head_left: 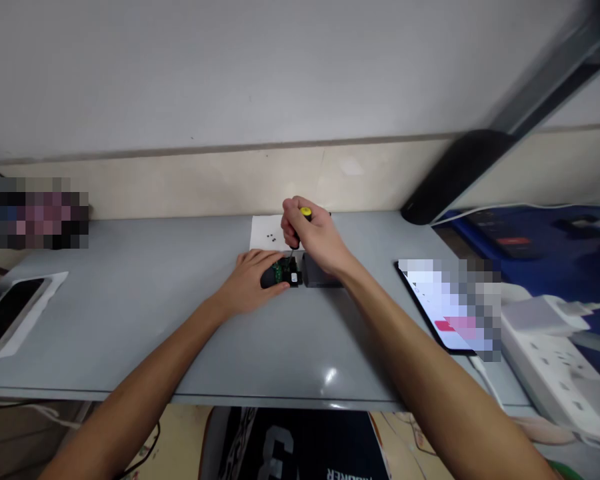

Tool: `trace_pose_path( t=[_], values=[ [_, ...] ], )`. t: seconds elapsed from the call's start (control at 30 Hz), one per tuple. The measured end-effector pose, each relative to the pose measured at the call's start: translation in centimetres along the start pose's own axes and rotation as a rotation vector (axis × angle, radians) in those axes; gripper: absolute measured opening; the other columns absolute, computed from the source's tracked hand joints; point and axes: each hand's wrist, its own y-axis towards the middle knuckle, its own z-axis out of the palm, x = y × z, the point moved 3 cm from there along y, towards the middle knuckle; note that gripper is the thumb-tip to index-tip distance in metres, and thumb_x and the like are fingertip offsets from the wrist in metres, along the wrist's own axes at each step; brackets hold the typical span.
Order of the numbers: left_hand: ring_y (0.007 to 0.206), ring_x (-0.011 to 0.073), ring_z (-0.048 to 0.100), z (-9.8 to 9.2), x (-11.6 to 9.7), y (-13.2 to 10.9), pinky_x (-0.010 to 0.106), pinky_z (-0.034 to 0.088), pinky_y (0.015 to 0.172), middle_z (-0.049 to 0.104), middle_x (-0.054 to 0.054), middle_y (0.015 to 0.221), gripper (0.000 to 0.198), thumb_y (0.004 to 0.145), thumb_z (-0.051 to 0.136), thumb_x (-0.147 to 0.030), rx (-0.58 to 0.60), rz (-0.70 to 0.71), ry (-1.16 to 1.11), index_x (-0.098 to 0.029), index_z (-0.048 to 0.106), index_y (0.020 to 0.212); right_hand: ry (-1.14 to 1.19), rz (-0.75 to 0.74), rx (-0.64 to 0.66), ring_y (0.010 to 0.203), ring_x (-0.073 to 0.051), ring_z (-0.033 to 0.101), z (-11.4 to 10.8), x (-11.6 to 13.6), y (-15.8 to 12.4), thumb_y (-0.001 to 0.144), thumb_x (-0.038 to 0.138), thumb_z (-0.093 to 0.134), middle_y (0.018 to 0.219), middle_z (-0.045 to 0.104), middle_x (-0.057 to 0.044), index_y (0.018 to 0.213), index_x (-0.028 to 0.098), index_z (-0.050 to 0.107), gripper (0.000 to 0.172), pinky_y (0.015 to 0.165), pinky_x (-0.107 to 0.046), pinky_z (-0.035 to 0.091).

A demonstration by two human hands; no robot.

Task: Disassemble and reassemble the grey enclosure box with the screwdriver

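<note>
Grey desk (145,300). Power strip (555,373) at right end, tablet (430,303) beside it. 2 hands mid-desk: left (250,283) half open, thumb and fingers clasping device (286,272); right (315,230) curled tight around screwdriver (306,212). Paper (259,233) behind device. Grey box (320,275) just right of device, partly under right wrist. Device flat on desk, green board exposed. Screwdriver near upright, yellow-capped, tip down at device. Few dark bits (273,239) on paper.

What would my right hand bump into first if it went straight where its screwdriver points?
Probably the small black device held by the left hand: the screwdriver in the right hand points down at it. Whether its tip touches is unclear.
</note>
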Motion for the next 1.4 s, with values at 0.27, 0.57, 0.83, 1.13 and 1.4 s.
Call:
trace_pose_path(
  t=[0.27, 0.57, 0.83, 1.13, 1.4],
  values=[
    [0.134, 0.0263, 0.051, 0.1, 0.0, 0.2, 0.047, 0.034, 0.114, 0.061, 0.002, 0.146, 0.055, 0.095, 0.069, -0.048, 0.01, 0.028, 0.014, -0.032, 0.052, 0.146, -0.001, -0.017, -0.01, 0.056, -0.008, 0.042, -0.7, -0.3, -0.6, 0.093, 0.064, 0.058, 0.065, 0.047, 0.004, 0.073, 0.021, 0.047, 0.049, 0.054, -0.025, 0.033],
    [0.134, 0.0277, 0.05, -0.1, -0.1, 0.2, 0.049, 0.034, 0.116, 0.061, 0.002, 0.145, 0.054, 0.094, 0.07, -0.045, 0.026, 0.007, -0.014, -0.035, 0.054, 0.145, -0.006, 0.002, 0.065, 0.058, -0.011, 0.042, -0.3, -0.4, -1.7, 0.094, 0.073, 0.048, 0.064, 0.045, 0.003, 0.088, 0.023, 0.065, 0.054, 0.056, -0.028, 0.034],
    [0.135, 0.0278, 0.05, 0.3, 0.3, 0.2, 0.05, 0.032, 0.117, 0.063, 0.0, 0.142, 0.049, 0.091, 0.073, -0.043, 0.006, -0.015, -0.025, -0.034, 0.057, 0.137, 0.201, 0.013, 0.064, 0.076, -0.012, 0.058, -0.9, -0.6, -1.4, 0.094, 0.057, 0.064, 0.089, 0.062, -0.002, 0.086, 0.022, 0.064, 0.036, 0.073, -0.028, 0.047],
    [0.134, 0.0296, 0.049, -0.1, 0.3, 1.5, 0.05, 0.034, 0.116, 0.064, 0.002, 0.135, 0.055, 0.086, 0.079, -0.039, 0.113, -0.004, -0.096, -0.035, 0.056, 0.137, 0.281, -0.028, -0.035, 0.054, -0.009, 0.033, -1.1, -1.9, -0.7, 0.095, 0.062, 0.059, 0.062, 0.038, 0.006, 0.083, 0.023, 0.054, 0.041, 0.053, -0.026, 0.029],
    [0.129, 0.0276, 0.051, 0.4, -0.3, 1.3, 0.048, 0.037, 0.112, 0.064, 0.004, 0.134, 0.035, 0.091, 0.073, -0.038, 0.022, 0.065, -0.037, -0.027, 0.059, 0.121, 0.316, 0.025, 0.029, 0.08, -0.013, 0.058, -2.0, -1.6, -1.0, 0.088, 0.049, 0.075, 0.089, 0.061, -0.001, 0.087, 0.023, 0.062, 0.029, 0.072, -0.028, 0.046]
  ],
)
